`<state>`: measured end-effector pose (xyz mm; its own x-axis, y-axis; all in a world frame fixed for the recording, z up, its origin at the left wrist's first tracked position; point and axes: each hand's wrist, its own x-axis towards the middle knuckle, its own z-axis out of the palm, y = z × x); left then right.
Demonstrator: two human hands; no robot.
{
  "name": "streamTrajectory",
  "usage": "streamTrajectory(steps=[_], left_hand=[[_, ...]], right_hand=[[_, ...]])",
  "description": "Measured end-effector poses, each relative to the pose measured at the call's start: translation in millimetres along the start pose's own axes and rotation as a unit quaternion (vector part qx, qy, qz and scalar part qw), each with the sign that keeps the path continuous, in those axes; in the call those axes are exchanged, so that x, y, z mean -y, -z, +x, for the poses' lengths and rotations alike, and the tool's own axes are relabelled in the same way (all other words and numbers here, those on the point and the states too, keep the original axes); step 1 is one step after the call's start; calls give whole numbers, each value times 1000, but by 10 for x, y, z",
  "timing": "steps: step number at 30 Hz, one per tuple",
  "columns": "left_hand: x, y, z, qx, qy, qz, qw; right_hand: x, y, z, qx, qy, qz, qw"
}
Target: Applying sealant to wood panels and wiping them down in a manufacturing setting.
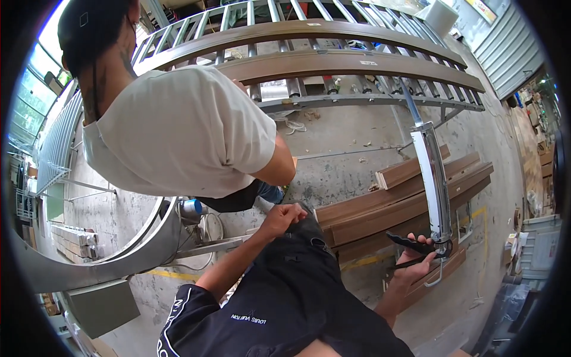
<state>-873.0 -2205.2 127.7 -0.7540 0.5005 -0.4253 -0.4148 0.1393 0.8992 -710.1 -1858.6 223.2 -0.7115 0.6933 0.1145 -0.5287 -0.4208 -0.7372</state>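
Observation:
My right hand (414,260) grips the black handle and trigger of a caulking gun (429,178). Its long barrel holds a white tube, and the nozzle points away from me, reaching toward the near edge of the roller conveyor. Over my dark trousers, my left hand (284,219) hangs with its fingers curled in, and nothing shows in it. Two long brown boards lie across the rollers: a near board (333,63) and a far board (285,30), each bearing a small white label.
A co-worker in a light T-shirt (178,128) stands close at front left by the roller conveyor (380,102). Brown planks (410,202) are stacked low on my right, under the gun. A curved grey machine frame (119,262) with a blue-capped part (191,208) stands to my left.

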Motion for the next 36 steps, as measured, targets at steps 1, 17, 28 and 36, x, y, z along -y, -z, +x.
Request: streamTrajectory(steps=[1, 17, 28, 36], left_hand=[[-9, -1, 91, 3, -31, -29, 999], [-1325, -130, 2079, -222, -157, -217, 938], [-2177, 1341, 3933, -561, -38, 498, 660], [-2470, 760, 4272, -359, -43, 557, 748]], right_hand=[[-28, -33, 109, -6, -9, -6, 1000], [-1272, -211, 2446, 196, -147, -146, 959], [-1186, -113, 4166, 209, -195, -135, 949], [-1233, 371, 4554, 161, -186, -165, 955]])
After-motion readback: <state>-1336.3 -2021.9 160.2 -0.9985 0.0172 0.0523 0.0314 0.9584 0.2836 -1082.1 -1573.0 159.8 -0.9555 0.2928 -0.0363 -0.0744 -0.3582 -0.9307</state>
